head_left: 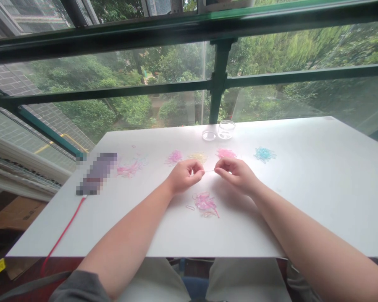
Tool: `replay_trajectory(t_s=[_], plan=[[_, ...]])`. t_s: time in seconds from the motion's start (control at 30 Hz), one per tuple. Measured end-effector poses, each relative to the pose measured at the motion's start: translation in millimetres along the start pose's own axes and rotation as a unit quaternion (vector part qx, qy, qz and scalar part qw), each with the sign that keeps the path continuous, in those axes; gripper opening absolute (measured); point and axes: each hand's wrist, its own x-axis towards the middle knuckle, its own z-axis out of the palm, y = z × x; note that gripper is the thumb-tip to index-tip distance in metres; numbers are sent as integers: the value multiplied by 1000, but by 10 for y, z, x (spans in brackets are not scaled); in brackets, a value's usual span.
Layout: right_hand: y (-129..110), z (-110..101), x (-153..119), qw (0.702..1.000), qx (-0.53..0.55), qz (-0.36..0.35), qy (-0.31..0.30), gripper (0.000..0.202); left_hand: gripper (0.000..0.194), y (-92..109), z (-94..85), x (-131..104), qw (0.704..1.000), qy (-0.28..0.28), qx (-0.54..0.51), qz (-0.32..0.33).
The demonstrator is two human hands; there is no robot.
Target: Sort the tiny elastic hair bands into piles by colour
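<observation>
On table (318, 188): jar (226, 131) behind row of piles (265, 154), beside lid (209, 136); nearer pile (204, 201) before row.

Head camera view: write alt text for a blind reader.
A person's left hand and right hand hold a thin, pale strand between them over a white table. Around them lie six small piles of pink, purple, yellow and blue pieces; a clear jar stands at the far edge, beneath a green-framed window facing trees.

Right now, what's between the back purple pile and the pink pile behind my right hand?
A yellow pile sits between the purple pile and the pink pile in the head view.
</observation>
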Motion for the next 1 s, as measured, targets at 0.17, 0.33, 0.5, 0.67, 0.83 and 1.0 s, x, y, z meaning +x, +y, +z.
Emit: replay_trajectory(t_s=[0.17, 0.33, 0.5, 0.67, 0.83, 1.0], plan=[[-41, 39, -27, 999, -7, -22, -24, 8, 11, 25, 24, -11, 1000, -27, 11, 1], [-13, -7, -17, 999, -30, -19, -20, 7, 10, 37, -5, -10, 999, -46, 21, 9], [50, -52, 8, 1000, -20, -4, 9, 9, 11, 32, -30, -2, 999, -30, 18, -4], [7, 7, -7, 999, -22, 4, -24, 11, 12, 30, -9, -9, 999, -30, 31, -3], [-30, 34, -17, 999, -24, 4, -39, 9, 11, 2, 8, -13, 999, -17, 42, 5], [-3, 10, -12, 999, -19, 3, -31, 8, 11, -15, 7, -11, 999, -19, 41, 1]])
